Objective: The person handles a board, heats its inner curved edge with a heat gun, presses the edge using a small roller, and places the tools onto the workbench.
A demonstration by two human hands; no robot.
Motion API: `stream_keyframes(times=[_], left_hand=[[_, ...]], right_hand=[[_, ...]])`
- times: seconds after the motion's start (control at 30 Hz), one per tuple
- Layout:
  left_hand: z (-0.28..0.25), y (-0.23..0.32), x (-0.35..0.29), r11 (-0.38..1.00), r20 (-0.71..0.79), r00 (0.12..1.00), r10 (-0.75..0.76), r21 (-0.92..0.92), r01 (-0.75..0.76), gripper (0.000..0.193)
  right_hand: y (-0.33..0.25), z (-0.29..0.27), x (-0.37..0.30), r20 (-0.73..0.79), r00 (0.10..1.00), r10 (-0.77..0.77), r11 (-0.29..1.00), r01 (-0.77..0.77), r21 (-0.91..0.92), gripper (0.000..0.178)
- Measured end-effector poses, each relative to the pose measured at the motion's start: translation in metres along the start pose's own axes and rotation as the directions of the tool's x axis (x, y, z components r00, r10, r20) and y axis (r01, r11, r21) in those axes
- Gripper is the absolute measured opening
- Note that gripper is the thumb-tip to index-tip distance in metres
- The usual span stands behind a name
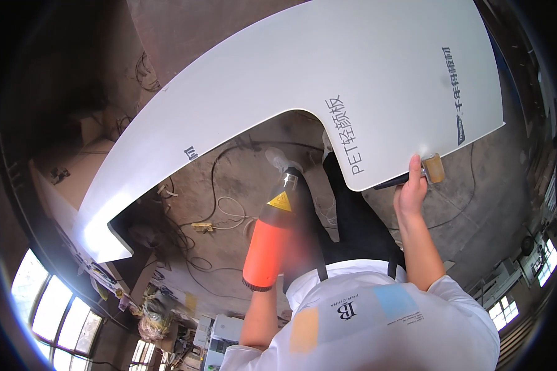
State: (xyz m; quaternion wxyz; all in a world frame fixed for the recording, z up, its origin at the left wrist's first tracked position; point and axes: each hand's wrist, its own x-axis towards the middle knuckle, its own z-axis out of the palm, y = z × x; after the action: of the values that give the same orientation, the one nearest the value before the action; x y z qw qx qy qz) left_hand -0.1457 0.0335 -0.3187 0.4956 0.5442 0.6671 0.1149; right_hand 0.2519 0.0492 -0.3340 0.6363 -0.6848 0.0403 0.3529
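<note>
A large white curved panel, with dark print on it, spans the upper part of the head view. My left hand, hidden behind the orange body, holds up a heat gun. Its metal nozzle points up toward the panel's inner cutout, and a yellow warning triangle sits below the nozzle. At the panel's near edge, my right hand is closed round a hand roller with an amber, cylinder-like end. The thumb or a finger points upward beside this end; the other fingers are mostly hidden. A dark strip shows under the panel edge by this hand.
A brown board lies beneath the panel at upper left. Cables and a yellow connector block lie on the grey concrete floor. Bagged clutter and a pale machine stand at lower left, near a window.
</note>
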Motion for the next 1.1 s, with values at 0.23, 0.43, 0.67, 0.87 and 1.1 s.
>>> stream_keyframes(times=[0.23, 0.43, 0.67, 0.87, 1.1], left_hand=[[-0.014, 0.040, 0.034, 0.964, 0.048, 0.993, -0.106, -0.241, 0.114, 0.041], [-0.014, 0.080, 0.052, 0.971, 0.067, 0.969, 0.236, 0.031, -0.239, 0.039], [-0.015, 0.062, 0.090, 0.891, 0.242, 0.970, -0.004, -0.439, 0.114, 0.027], [-0.026, 0.015, 0.094, 0.758, 0.373, 0.926, 0.058, -0.620, 0.202, 0.035], [-0.027, 0.047, 0.100, 0.303, 0.500, 0.861, -0.091, -0.810, 0.502, 0.048]], right_hand=[[-0.009, 0.001, -0.002, -0.039, 0.998, 0.058, 0.998, -0.058, -0.005, 0.050], [-0.001, -0.002, -0.002, -0.069, 0.996, 0.061, 0.998, -0.061, 0.000, 0.048], [0.004, -0.005, 0.000, -0.068, 0.997, 0.046, 0.998, -0.043, 0.045, 0.048], [0.009, -0.008, 0.002, -0.074, 0.997, 0.035, 0.998, -0.032, 0.045, 0.048], [0.004, -0.008, 0.000, -0.052, 0.999, 0.014, 1.000, -0.014, -0.005, 0.049]])
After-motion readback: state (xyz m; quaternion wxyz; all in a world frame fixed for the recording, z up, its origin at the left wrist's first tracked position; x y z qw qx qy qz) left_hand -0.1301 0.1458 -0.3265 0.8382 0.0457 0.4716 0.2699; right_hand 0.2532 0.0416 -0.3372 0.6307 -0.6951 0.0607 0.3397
